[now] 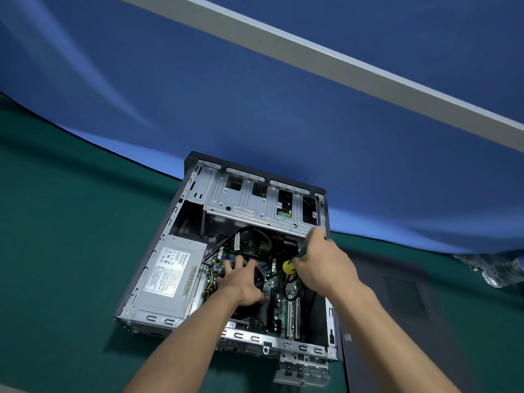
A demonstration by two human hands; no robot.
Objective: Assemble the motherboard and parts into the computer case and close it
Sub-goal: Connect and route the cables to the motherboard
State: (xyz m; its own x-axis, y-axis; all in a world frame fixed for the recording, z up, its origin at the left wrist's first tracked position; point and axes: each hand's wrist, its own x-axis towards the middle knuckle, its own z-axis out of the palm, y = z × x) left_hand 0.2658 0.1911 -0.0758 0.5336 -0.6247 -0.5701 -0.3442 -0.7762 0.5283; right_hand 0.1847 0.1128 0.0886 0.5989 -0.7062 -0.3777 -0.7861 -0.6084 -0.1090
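The computer case (226, 251) lay open on its side on the green tabletop (56, 236), and the motherboard (283, 296) already sat on its floor, right of the grey power supply (170, 273) and nearer the wearer than the metal drive cage (255, 202). The left hand (241, 282) rested spread over the black cooler fan (259, 276) at the middle of the case, fingers fairly straight, pressing rather than clasping. The right hand (326, 265) had its grip clenched round a screwdriver with a yellow handle (289, 267), held toward the case's right wall, just below the drive cage.

The step in hand looked like fastening the cooler or the board. To do it well, the left hand should hold the fan flat and square so it cannot rock, while the driver stands upright in the screw head and turns with light pressure. Screws would best be tightened in turn, a little each, and the loose cables (241, 236) kept clear of the fan and the tip.

The driver's shaft and tip were hidden behind the right hand, so which screw it met, or whether it met any, could not be told. The left palm covered most of the fan and its mounts. The right hand was blurred. A dark side panel (397, 307) lay right of the case, and a metal bracket (303, 370) sat at its near edge.
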